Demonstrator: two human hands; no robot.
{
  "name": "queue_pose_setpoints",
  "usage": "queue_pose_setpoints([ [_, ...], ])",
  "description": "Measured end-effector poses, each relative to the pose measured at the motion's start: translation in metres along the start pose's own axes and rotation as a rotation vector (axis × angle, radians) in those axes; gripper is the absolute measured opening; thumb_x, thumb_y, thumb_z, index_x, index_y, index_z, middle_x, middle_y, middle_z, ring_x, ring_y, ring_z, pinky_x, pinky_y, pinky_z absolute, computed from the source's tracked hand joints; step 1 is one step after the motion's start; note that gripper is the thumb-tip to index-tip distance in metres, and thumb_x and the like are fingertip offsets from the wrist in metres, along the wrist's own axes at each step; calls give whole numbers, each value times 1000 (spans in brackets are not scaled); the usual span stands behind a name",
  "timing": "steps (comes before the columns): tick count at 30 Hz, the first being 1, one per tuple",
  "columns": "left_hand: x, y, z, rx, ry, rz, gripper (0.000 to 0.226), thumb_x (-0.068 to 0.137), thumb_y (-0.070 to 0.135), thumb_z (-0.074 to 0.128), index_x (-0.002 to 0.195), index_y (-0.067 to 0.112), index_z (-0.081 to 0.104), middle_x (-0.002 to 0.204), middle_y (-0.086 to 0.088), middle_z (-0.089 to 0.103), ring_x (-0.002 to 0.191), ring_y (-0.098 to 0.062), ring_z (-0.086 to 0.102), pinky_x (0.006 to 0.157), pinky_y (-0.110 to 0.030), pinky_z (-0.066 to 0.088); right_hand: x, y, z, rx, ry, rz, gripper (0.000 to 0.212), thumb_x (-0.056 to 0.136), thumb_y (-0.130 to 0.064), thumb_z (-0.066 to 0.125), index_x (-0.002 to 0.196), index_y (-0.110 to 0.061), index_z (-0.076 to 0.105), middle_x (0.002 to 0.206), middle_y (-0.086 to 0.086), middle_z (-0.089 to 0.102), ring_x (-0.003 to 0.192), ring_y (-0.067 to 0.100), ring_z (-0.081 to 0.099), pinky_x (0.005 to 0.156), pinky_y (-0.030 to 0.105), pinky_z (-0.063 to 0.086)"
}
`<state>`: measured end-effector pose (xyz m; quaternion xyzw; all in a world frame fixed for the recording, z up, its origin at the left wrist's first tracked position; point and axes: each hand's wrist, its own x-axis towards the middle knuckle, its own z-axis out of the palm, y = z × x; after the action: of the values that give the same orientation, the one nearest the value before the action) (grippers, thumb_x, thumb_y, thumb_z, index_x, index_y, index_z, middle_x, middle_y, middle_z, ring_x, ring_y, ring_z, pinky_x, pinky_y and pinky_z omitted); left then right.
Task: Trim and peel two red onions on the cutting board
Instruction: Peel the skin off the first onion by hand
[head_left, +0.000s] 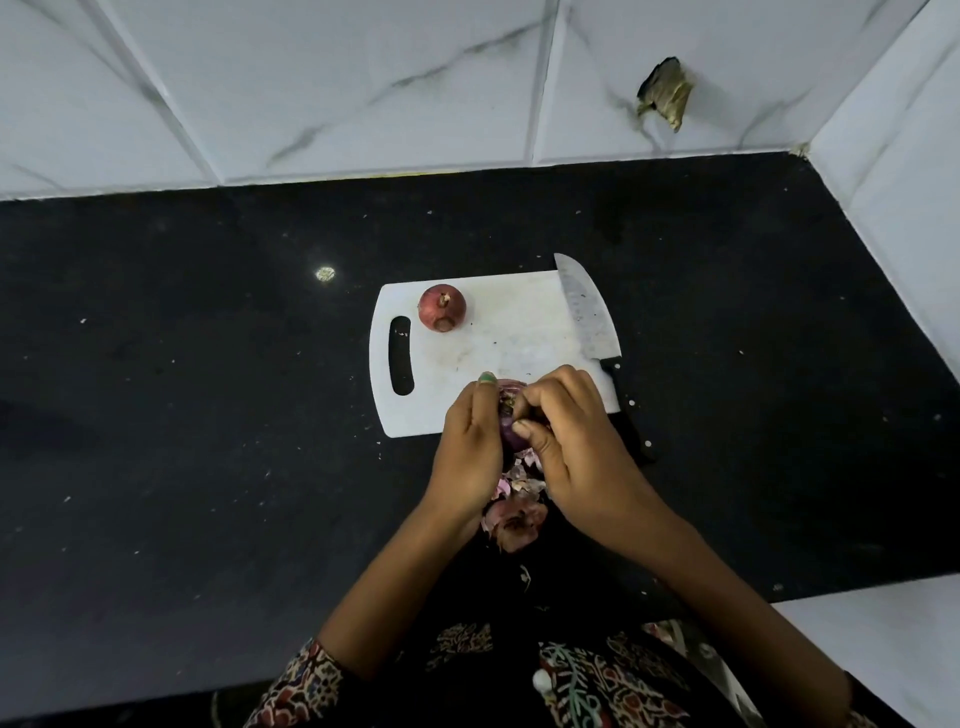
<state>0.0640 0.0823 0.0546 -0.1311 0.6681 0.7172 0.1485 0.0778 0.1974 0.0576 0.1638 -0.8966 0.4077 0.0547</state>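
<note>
A white cutting board (519, 322) lies on the black counter. An unpeeled red onion (442, 307) sits whole on its far left part. Over the board's near edge my left hand (467, 447) grips a second red onion (508, 428), mostly hidden between my hands. My right hand (569, 431) pinches at the onion's top, thumb against its purple side. A knife (587, 312) lies on the board's right edge, blade pointing away, its black handle partly behind my right hand.
A heap of pink and purple onion skins (517, 506) lies on the counter (208, 415) just below my hands. White marble-look tiled walls (363, 78) close the back and right side. A hole in the wall (667, 91) is up right.
</note>
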Motion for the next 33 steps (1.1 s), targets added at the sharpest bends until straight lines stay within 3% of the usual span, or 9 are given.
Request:
queue_pose_setpoints([
  [3, -2, 2, 0, 25, -32, -15, 42, 103, 21, 28, 90, -8, 54, 80, -13, 62, 76, -18, 58, 70, -31, 49, -1, -3, 0, 50, -8, 22, 22, 90, -24, 38, 91, -8, 53, 95, -7, 41, 92, 5, 36, 79, 9, 35],
  [6, -4, 4, 1, -8, -33, -83, 41, 103, 25, 30, 74, 5, 52, 61, 3, 57, 63, -12, 53, 65, -31, 44, -3, -4, 0, 83, -14, 38, 16, 90, -23, 37, 90, -14, 49, 94, -7, 41, 91, 6, 38, 81, 7, 33],
  [14, 1, 8, 0, -188, -2, -249, 40, 103, 34, 33, 99, 13, 66, 84, -6, 71, 64, -7, 66, 56, -22, 50, -3, -5, -9, 597, 153, 342, 7, 96, -20, 47, 94, -17, 53, 88, -7, 58, 82, -3, 57, 76, 14, 47],
  [18, 1, 9, -4, -203, 22, -213, 39, 103, 29, 33, 100, 18, 70, 92, -3, 68, 71, -8, 63, 53, -17, 48, -5, 0, -18, 485, 326, 371, 10, 89, -3, 60, 88, -13, 58, 83, 1, 65, 76, 7, 64, 71, 20, 52],
  [24, 0, 14, -9, -280, 59, -151, 36, 103, 19, 31, 100, 14, 67, 97, -5, 66, 81, -13, 63, 67, -23, 54, -16, 21, -25, 146, 176, 410, 17, 84, -2, 67, 90, -17, 70, 85, -14, 65, 83, -2, 63, 72, 6, 45],
  [26, 3, 15, -14, -292, 92, -142, 35, 104, 19, 32, 102, 14, 66, 97, -5, 66, 80, -11, 64, 72, -25, 54, -19, 27, -27, 74, 107, 412, 6, 87, -12, 66, 84, -13, 70, 77, -8, 65, 76, 6, 63, 66, 16, 49],
  [29, 6, 18, -20, -305, 132, -133, 33, 104, 21, 33, 102, 16, 65, 89, -2, 68, 74, -9, 64, 70, -25, 52, -23, 33, -28, -27, 85, 409, 18, 92, -20, 60, 78, -9, 64, 64, 6, 62, 61, 22, 60, 61, 42, 50],
  [31, 6, 19, -24, -313, 161, -127, 33, 104, 21, 32, 101, 15, 65, 82, 1, 69, 69, -7, 65, 62, -21, 52, -22, 36, -27, -18, 112, 409, 4, 90, -11, 61, 89, -13, 65, 70, 3, 63, 64, 14, 61, 65, 39, 53],
  [33, 7, 19, -27, -326, 197, -125, 33, 104, 21, 32, 101, 15, 65, 81, 1, 68, 68, -7, 64, 56, -18, 50, -18, 40, -23, 42, 104, 415, 19, 90, -7, 61, 106, -16, 63, 96, 1, 63, 84, 3, 61, 79, 25, 54],
])
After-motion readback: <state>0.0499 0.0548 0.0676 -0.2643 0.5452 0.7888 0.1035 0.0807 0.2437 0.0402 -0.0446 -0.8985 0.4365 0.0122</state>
